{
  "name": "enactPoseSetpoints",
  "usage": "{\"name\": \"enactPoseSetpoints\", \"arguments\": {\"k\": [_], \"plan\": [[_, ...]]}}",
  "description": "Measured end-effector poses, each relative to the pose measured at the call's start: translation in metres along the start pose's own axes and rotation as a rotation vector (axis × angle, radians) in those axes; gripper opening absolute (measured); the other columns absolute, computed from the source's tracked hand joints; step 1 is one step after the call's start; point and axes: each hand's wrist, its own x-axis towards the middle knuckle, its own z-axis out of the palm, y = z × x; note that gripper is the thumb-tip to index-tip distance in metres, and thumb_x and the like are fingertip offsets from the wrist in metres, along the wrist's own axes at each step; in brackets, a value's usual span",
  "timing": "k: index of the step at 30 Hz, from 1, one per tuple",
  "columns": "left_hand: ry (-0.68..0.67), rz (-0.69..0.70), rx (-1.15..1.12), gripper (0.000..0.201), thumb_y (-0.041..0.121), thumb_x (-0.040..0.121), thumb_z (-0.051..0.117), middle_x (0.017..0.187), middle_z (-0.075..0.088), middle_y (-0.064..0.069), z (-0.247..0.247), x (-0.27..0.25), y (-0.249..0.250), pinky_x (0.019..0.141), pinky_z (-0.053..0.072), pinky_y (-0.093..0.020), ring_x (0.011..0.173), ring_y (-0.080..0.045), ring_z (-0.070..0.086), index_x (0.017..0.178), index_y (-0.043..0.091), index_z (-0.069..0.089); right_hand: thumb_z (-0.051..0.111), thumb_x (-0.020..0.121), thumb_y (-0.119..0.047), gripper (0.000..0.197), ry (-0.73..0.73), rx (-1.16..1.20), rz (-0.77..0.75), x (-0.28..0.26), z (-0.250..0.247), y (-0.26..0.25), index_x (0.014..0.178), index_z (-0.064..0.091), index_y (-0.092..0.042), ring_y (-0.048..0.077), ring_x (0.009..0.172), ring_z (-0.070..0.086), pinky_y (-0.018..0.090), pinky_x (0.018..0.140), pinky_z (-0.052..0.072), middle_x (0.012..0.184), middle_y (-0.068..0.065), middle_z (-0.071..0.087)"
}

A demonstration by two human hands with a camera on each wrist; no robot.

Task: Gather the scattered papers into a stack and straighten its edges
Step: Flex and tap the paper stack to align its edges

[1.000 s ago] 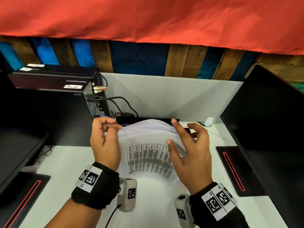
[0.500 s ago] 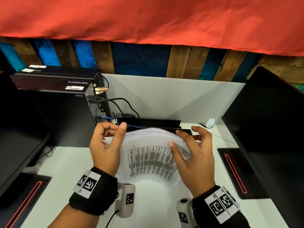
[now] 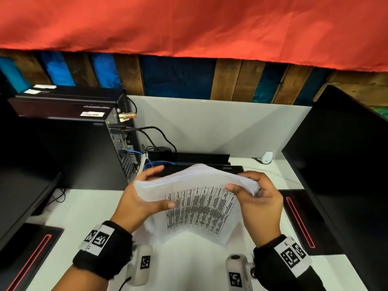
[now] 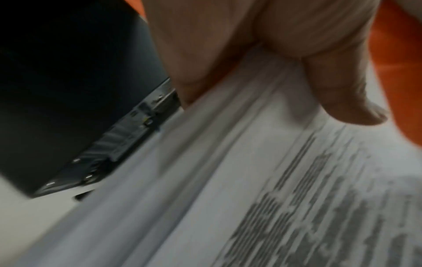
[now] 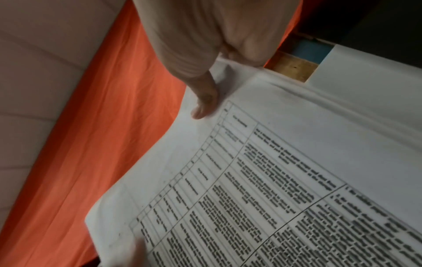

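A stack of white papers (image 3: 197, 198) printed with a table stands on its lower edge on the white desk (image 3: 84, 208), bowed towards me. My left hand (image 3: 147, 192) grips its left edge, thumb on the printed face and fingers behind. My right hand (image 3: 249, 192) grips the right edge the same way. In the left wrist view the stack (image 4: 228, 180) shows several layered sheet edges under my thumb (image 4: 342, 94). In the right wrist view the top sheet (image 5: 262, 180) lies below my thumb (image 5: 205, 97).
A black computer case (image 3: 69, 143) with cables stands left of the papers. A dark monitor (image 3: 344, 164) stands at right, another (image 3: 19, 192) at left. Flat black devices (image 3: 199, 162) lie behind the stack, before a white divider (image 3: 220, 124).
Both hands went from straight fingers against the stack's sides to gripping its edges with thumbs on the front sheet. The stack now bows more towards me.
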Motion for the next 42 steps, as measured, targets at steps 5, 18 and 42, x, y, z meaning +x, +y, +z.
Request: {"name": "enactPoseSetpoints", "arguments": {"k": [5,18,42], "plan": [[0.05,-0.18,-0.022,0.038,0.011,0.057,0.084,0.095,0.077,0.0,-0.005,0.004,-0.033,0.088,0.056,-0.033,0.092,-0.014,0.073,0.092,0.018,0.074,0.088,0.051,-0.007,0.073,-0.18,0.154,0.173,0.016,-0.016,0.019,0.116,0.062,-0.023,0.014,0.091,0.07,0.029,0.083,0.058,0.096,0.001,0.072],[0.204,-0.037,-0.153,0.032,-0.009,0.081,0.062,0.086,0.076,0.013,0.019,0.006,-0.003,0.067,0.054,-0.013,0.083,-0.003,0.072,0.106,0.012,0.065,0.078,0.075,-0.001,0.034,-0.179,-0.014,0.115,0.0,-0.003,0.061,0.09,0.072,-0.031,0.006,0.094,0.071,0.022,0.084,0.056,0.095,-0.014,0.076],[0.187,-0.179,-0.091,0.036,0.001,0.066,0.08,0.097,0.076,-0.001,0.004,-0.008,-0.034,0.084,0.057,-0.034,0.097,-0.021,0.071,0.098,0.015,0.07,0.081,0.073,-0.023,0.012,-0.332,-0.139,0.252,-0.028,-0.006,0.081,0.078,0.072,-0.019,0.02,0.074,0.069,0.018,0.068,0.049,0.078,0.002,0.075]]}}
